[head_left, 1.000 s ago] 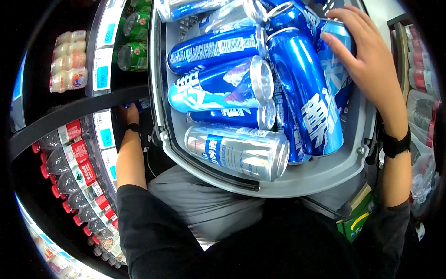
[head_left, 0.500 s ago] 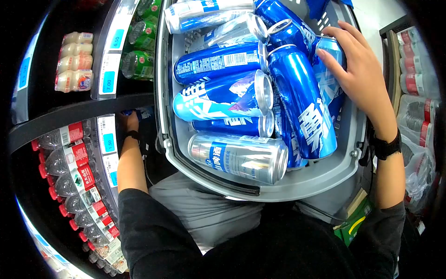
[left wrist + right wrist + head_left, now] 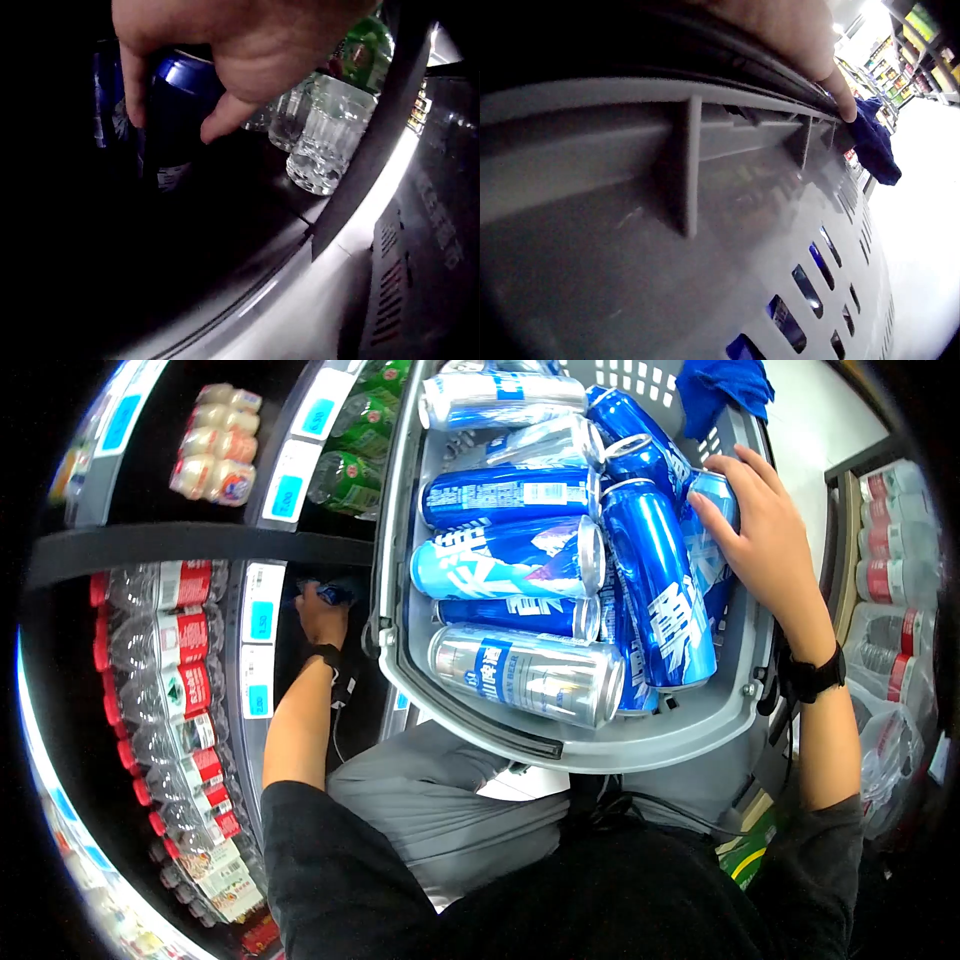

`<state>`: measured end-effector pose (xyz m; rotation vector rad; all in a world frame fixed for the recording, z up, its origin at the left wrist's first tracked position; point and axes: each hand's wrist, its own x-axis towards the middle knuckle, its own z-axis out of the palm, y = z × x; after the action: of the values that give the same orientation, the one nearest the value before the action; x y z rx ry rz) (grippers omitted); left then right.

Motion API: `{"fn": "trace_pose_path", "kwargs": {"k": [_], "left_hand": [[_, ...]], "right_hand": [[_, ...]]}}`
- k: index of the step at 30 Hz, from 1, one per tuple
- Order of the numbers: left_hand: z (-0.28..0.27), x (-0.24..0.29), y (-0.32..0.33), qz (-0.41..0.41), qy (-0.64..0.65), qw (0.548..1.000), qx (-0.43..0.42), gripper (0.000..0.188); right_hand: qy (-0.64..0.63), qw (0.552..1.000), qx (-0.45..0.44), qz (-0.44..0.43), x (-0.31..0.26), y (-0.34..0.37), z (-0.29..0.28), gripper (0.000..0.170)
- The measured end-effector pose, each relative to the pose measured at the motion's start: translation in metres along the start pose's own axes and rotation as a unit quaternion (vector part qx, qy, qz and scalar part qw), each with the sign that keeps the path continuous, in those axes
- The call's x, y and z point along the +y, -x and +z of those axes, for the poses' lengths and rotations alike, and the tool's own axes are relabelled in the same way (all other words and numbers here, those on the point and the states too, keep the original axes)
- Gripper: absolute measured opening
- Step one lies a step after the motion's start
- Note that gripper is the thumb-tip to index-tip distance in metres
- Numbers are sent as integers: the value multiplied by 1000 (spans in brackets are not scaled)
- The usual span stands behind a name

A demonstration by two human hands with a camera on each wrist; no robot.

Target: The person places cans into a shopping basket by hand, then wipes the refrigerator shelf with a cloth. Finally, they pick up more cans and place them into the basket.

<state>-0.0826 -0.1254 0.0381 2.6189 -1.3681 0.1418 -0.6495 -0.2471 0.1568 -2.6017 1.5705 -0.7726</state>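
Observation:
My left hand [image 3: 322, 622] reaches into a dark shelf at the left and grips a blue beer can [image 3: 184, 90]. In the left wrist view its thumb and a finger lie on either side of the upright can. Another blue can [image 3: 109, 94] stands beside it. My right hand [image 3: 770, 530] rests at the right rim of a grey basket [image 3: 500, 745], thumb and fingers spread over a light-blue can [image 3: 712, 490]. The basket holds several blue cans [image 3: 660, 590] and silver beer cans [image 3: 520, 675], mostly lying on their sides.
Green bottles [image 3: 350, 480], small milky bottles [image 3: 218, 445] and red-capped bottles [image 3: 165, 660] fill the shelves at the left. A blue cloth [image 3: 725, 395] hangs at the basket's far corner. Wrapped bottle packs [image 3: 890, 550] stand at the right. A cable [image 3: 690, 822] crosses the lap.
The head view has shifted, so the basket and shelves sit differently in it. My left hand and its can show more clearly; my right hand stays at the basket's right rim.

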Motion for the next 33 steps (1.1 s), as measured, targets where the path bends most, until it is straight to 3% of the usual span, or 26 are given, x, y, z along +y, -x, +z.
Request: {"fn": "trace_pose_path", "kwargs": {"k": [6, 7, 8, 14, 18, 21, 30, 33], "left_hand": [[-55, 47, 63, 18, 64, 991, -115, 59], [-55, 41, 70, 72, 78, 990, -89, 55], [-60, 40, 76, 71, 79, 990, -87, 55], [-147, 62, 111, 157, 77, 961, -213, 52], [-208, 81, 139, 171, 80, 951, -246, 50], [-248, 98, 149, 134, 74, 954, -258, 53], [-345, 146, 156, 202, 27, 966, -161, 59], [-358, 171, 146, 214, 85, 969, -90, 54]], "right_hand": [[5, 1000, -20, 6, 0, -2, 0, 43], [6, 1000, -19, 4, 0, -2, 0, 43], [5, 1000, -20, 0, 1, -2, 0, 43], [3, 1000, -29, -10, -3, -3, -4, 41], [3, 999, -30, -10, -2, -3, -3, 41], [9, 1000, -21, -16, 2, 0, 0, 42], [-9, 1000, -9, -1, 6, 1, 3, 43], [-21, 1000, 3, -1, 8, 2, 3, 44]]}}
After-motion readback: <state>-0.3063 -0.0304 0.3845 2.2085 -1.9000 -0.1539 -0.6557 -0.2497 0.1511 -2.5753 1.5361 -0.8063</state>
